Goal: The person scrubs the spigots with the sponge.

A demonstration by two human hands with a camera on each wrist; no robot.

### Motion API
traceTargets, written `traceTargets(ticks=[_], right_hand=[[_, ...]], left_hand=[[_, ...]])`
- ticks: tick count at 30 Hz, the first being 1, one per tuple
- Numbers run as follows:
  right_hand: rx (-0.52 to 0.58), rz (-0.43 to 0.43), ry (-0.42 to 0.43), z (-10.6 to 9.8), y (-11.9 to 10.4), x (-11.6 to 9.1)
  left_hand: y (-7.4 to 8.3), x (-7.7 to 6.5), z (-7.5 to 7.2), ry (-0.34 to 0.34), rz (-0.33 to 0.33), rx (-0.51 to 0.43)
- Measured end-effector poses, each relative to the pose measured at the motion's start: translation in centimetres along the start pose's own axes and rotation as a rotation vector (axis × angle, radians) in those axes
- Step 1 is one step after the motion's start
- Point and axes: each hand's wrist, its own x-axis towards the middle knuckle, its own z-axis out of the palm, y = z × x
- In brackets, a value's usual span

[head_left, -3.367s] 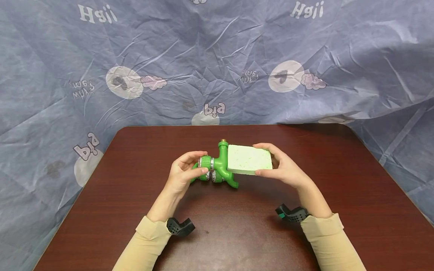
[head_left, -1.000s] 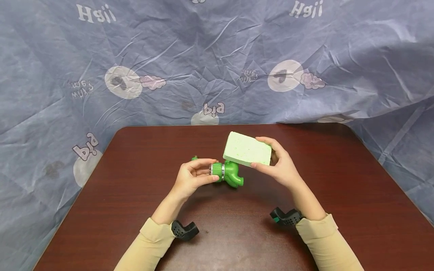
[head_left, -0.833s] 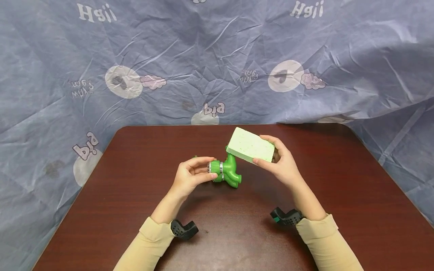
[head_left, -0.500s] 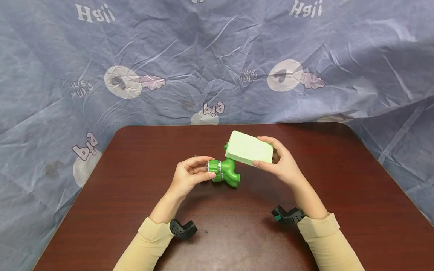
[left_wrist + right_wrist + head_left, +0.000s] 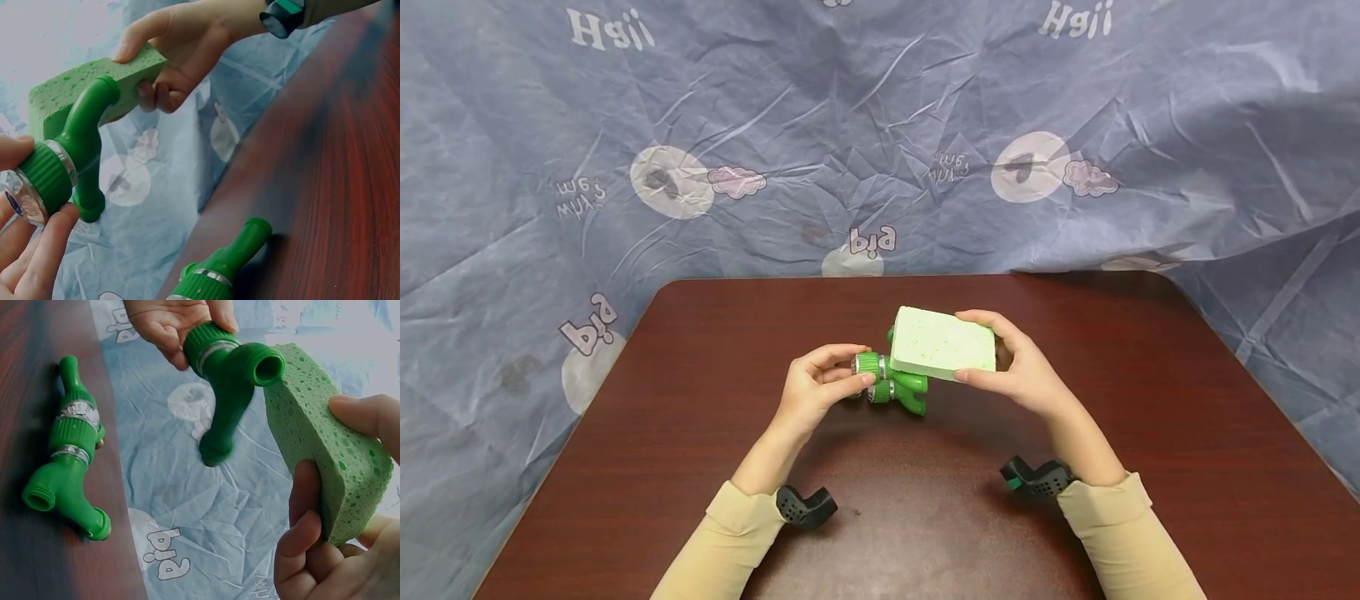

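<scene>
My left hand (image 5: 808, 387) pinches the ribbed knob of a green plastic tap (image 5: 82, 134) between thumb and fingers, raised above the table. Its spout points toward the right side, and one arm of it hangs down in the right wrist view. My right hand (image 5: 1015, 367) grips one end of a pale green sponge (image 5: 331, 444), thumb on one face and fingers on the other. The sponge's other end lies right against the tap body and hides much of it in the head view. Green taps (image 5: 72, 434) with silver bands lie end to end on the tabletop below.
The dark red-brown table (image 5: 895, 500) ends at a far edge behind the hands. A grey-blue printed cloth (image 5: 820, 125) hangs behind it. Black wrist cameras (image 5: 805, 507) sit on both wrists, at the cuffs of pale yellow sleeves.
The sponge has shifted over the tap: up and tilted about a second ago, now lower, further left and more level. The left hand keeps hold of the tap, which has turned slightly.
</scene>
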Motion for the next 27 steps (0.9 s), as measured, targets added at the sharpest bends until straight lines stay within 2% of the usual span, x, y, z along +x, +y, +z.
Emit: traceTargets(ticks=[7, 13, 19, 27], right_hand=[[0.034, 0.008, 0.021, -0.69, -0.22, -0.09], [0.077, 0.0, -0.017, -1.01, -0.47, -0.26], [0.094, -0.019, -0.076, -0.89, -0.38, -0.25], [0.095, -0.071, -0.087, -0.44, -0.23, -0.07]], left_hand=[[0.02, 0.17, -0.29, 0.075, 0.007, 0.025], [-0.02, 0.3, -0.27, 0.122, 0.01, 0.053], [-0.06, 0.4, -0.05, 0.124, 0.0, -0.007], [-0.06, 0.34, -0.04, 0.104, -0.011, -0.049]])
